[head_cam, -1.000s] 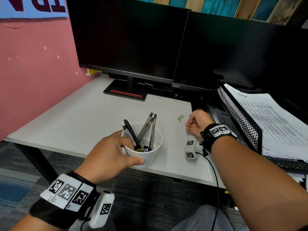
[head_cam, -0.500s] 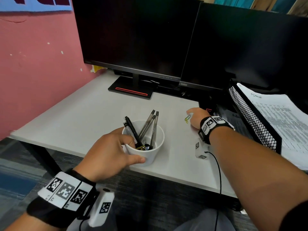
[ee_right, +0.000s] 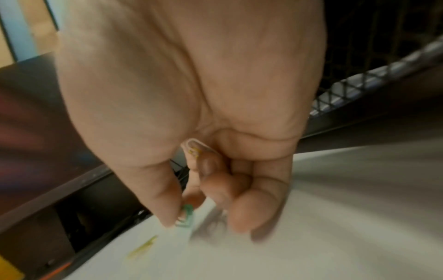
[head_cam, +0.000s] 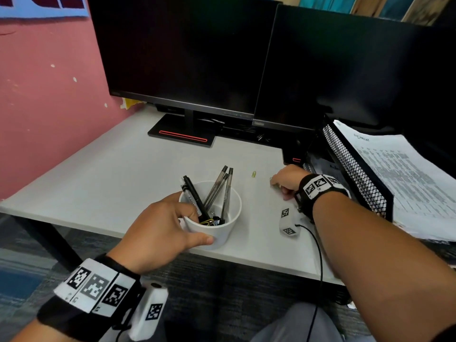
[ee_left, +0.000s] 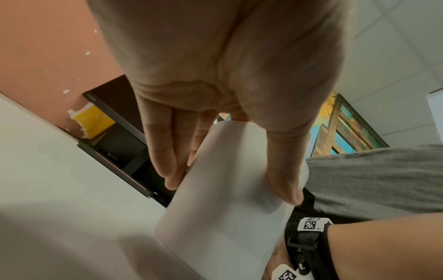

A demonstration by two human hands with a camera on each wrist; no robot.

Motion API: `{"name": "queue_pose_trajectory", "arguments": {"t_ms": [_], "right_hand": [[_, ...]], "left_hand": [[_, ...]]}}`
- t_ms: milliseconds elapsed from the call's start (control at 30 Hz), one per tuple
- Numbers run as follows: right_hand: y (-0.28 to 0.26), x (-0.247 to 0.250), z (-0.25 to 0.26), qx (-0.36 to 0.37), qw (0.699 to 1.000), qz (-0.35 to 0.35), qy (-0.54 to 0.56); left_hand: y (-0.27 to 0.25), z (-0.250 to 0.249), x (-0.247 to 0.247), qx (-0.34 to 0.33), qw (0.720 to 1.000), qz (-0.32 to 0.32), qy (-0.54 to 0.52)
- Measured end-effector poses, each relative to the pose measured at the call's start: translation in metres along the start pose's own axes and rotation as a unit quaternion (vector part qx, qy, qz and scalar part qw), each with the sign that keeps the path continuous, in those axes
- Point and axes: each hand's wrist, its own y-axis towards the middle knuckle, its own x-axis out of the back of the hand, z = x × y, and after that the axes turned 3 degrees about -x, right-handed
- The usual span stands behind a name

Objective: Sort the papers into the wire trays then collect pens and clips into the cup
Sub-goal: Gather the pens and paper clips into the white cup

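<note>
White ceramic cup (head_cam: 215,219) stands on the pale grey desk (head_cam: 106,176), close to its near edge. The left hand (head_cam: 158,233) grips the cup, with the thumb on the near wall and the fingers curled around the far side; the left wrist view shows the same grasp from below. In the cup stand several pens (head_cam: 223,191), a black marker (head_cam: 195,197) with white writing too small to read, and some clips (head_cam: 209,221) at the bottom.

The right hand (head_cam: 287,180) rests on the desk to the right of the cup, just beside the black wire tray (head_cam: 355,174). In the right wrist view its thumb and forefinger pinch a green paper clip (ee_right: 186,216), and the other fingers are curled over a white paper clip (ee_right: 195,145) against the palm. A yellow paper clip (head_cam: 253,174) lies free on the desk between the cup and the right hand.

Printed papers (head_cam: 404,183) lie in the tray; a handwritten word stands at the top but is not legible. Left of the cup, the desk surface is open up to the pink wall (head_cam: 49,107). Behind stand two dark monitors (head_cam: 187,53); the small brand mark on the right one is too small to read surely. A blue sign (head_cam: 42,6) with dark red letters is cut by the picture edge.
</note>
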Motion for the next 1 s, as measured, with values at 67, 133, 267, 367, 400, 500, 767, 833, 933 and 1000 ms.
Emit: {"name": "queue_pose_trajectory", "arguments": {"t_ms": [67, 133, 267, 367, 400, 500, 767, 833, 933, 1000], "right_hand": [[-0.017, 0.000, -0.001, -0.008, 0.984, 0.006, 0.178], [-0.039, 0.002, 0.008, 0.016, 0.952, 0.032, 0.303], [-0.100, 0.009, 0.046, 0.173, 0.932, 0.131, 0.291], [-0.147, 0.004, 0.068, 0.273, 0.931, 0.162, 0.179], [-0.160, -0.002, 0.072, 0.293, 0.933, 0.161, 0.136], [-0.192, -0.020, 0.080, 0.343, 0.932, 0.119, 0.008], [-0.187, -0.052, 0.080, 0.379, 0.923, 0.072, -0.019], [-0.181, -0.048, 0.080, 0.372, 0.922, 0.079, 0.072], [-0.157, -0.035, 0.077, 0.347, 0.921, 0.000, 0.179], [-0.127, -0.028, 0.072, 0.304, 0.933, -0.065, 0.183]], "left_hand": [[-0.001, 0.000, -0.002, -0.001, 1.000, 0.002, -0.007], [-0.002, 0.000, -0.004, -0.001, 1.000, -0.001, -0.008], [-0.003, -0.003, -0.008, -0.007, 1.000, -0.003, 0.000], [-0.005, -0.006, -0.010, -0.005, 1.000, -0.005, -0.006], [-0.005, -0.006, -0.011, -0.006, 1.000, -0.006, -0.007], [-0.007, -0.007, -0.010, -0.008, 1.000, -0.005, -0.004], [-0.009, -0.002, -0.005, -0.006, 1.000, -0.010, -0.003], [-0.009, 0.000, -0.003, -0.005, 1.000, -0.016, -0.001], [-0.008, 0.003, 0.001, -0.003, 1.000, -0.023, 0.002], [-0.008, 0.007, 0.005, 0.000, 1.000, -0.029, 0.002]]}}
